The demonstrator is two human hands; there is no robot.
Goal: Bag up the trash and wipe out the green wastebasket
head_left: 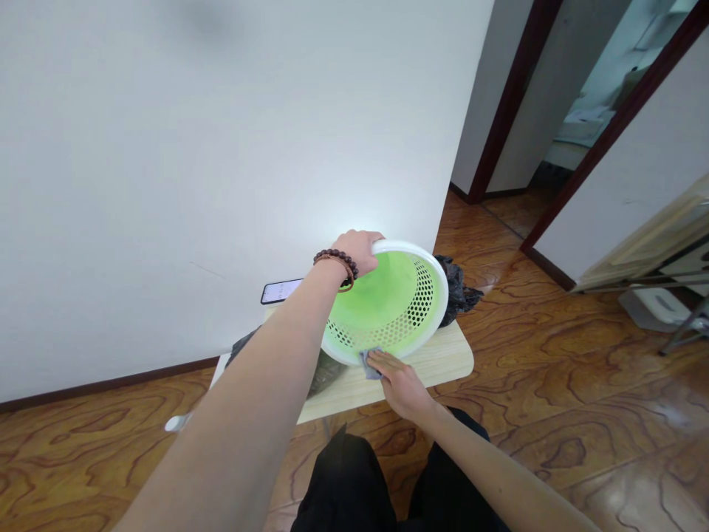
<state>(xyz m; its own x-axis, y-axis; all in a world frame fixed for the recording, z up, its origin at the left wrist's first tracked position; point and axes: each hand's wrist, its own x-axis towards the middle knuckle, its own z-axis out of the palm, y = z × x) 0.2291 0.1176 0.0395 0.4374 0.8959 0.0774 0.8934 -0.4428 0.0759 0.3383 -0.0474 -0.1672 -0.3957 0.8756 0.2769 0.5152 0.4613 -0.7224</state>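
A round green basket (382,292) with a white rim and rows of holes is tilted above a small light wood table (443,358). My left hand (359,250), with a beaded bracelet at the wrist, grips the rim at its upper left. At the rim's near edge, my right hand (399,380) presses a small grey cloth (370,365) against the basket, fingers together over it. The basket's left part is hidden behind my left wrist and forearm.
A phone (280,291) lies by the wall, partly behind my left forearm. Black plastic bags (457,292) sit at the table's right end. A dark translucent bag (326,373) is under the basket's left side. A white bin (653,308) stands at the far right.
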